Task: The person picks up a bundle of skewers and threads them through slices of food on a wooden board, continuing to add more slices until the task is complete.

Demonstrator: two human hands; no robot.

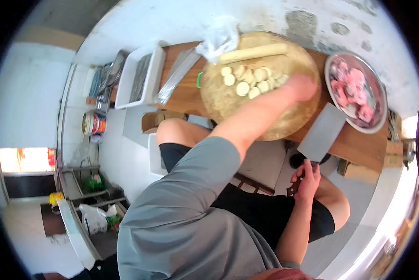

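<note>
A round wooden cutting board [209, 100] lies on the wooden table. Pale round slices [242, 88] are scattered over its middle, and a long pale cylinder of food [253, 53] lies uncut behind them. Stretched across the board, my left hand [305, 87] is at its right side beside the slices; motion blurs it and its fingers cannot be made out. Low at the right, over my thigh, my right hand [306, 181] is closed around the handle of a cleaver [323, 132]. The broad blade points up and right, overlapping the table's front edge.
A metal bowl [383, 100] with pink, raw-looking meat stands right of the board. Left of it are a clear plastic bag [218, 39], plastic wrapping [177, 77] and a white bin [124, 88]. A rough white wall [265, 16] rises behind the table [183, 101].
</note>
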